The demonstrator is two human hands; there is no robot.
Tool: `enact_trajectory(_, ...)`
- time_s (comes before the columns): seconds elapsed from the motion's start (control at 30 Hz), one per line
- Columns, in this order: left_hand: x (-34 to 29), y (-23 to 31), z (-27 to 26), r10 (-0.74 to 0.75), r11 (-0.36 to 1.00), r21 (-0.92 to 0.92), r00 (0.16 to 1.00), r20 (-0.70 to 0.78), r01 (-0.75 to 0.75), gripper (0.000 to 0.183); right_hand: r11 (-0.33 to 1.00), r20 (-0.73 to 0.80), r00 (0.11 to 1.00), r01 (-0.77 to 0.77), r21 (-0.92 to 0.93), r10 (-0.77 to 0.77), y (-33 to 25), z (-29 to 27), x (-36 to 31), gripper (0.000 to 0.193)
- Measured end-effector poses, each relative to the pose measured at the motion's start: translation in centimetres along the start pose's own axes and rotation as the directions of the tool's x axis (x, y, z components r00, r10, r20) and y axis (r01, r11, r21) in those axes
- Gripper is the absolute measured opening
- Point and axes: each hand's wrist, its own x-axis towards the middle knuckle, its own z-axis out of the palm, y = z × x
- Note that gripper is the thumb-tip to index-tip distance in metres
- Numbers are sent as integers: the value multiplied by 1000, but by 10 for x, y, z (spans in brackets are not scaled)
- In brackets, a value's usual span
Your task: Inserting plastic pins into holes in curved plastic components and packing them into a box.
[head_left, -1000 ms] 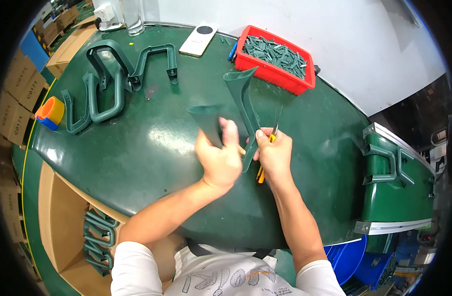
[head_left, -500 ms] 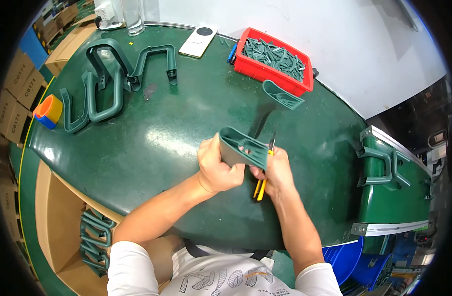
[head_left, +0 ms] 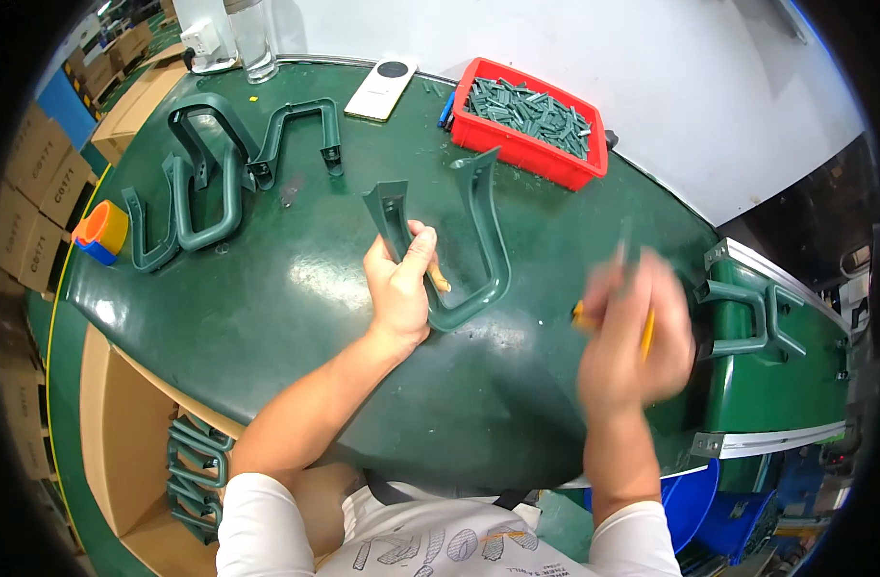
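Note:
My left hand (head_left: 398, 284) is closed around one arm of a dark green plastic U-shaped handle (head_left: 493, 255), held over the middle of the table. The handle's two flared ends point away from me. Off to the right, my right hand (head_left: 637, 322) is smeared by motion, its fingers curled round a small tool with yellow grips (head_left: 648, 335). Two slim yellow grips and a dark pointed tip make it look like nippers. The right hand is apart from the handle.
More green handles (head_left: 230, 197) lie at the far left beside an orange-and-blue tape roll (head_left: 103, 226). A red bin (head_left: 579, 175) of small green pieces stands at the back, near a phone (head_left: 382, 91). Handles fill a carton (head_left: 103, 423) at lower left; a conveyor (head_left: 776, 389) carries others.
My left hand has turned the green handle so its U shape faces me. My right hand has moved away from it to the right, with the yellow-gripped tool still held.

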Motion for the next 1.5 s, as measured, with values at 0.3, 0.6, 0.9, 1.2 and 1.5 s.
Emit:
enact_trajectory(0.3, -12, 4, 10, -140, 983, -81, 957, 254, 166, 40, 920, 276, 910, -214, -330, 310, 79, 29, -45, 29)
enact_trajectory(0.6, 17, 3, -1, 442, 136, 492, 497, 747, -860, 49, 181, 609, 275, -960, 212, 744, 26, 26, -40, 15)
enact_trajectory(0.9, 10, 0, -10, 139, 575, 515, 696, 704, -636, 37, 980, 534, 833, -47, -191, 145, 73, -6, -52, 38)
enact_trajectory(1.2, -12, -2, -12, -162, 897, 426, 810, 563, -116, 32, 919, 403, 903, 23, -393, 150, 79, -12, -70, 20)
enact_trajectory(1.5, -10, 1, -11, -116, 850, 464, 772, 625, -248, 28, 905, 354, 926, 35, -424, 130, 80, -9, -75, 18)
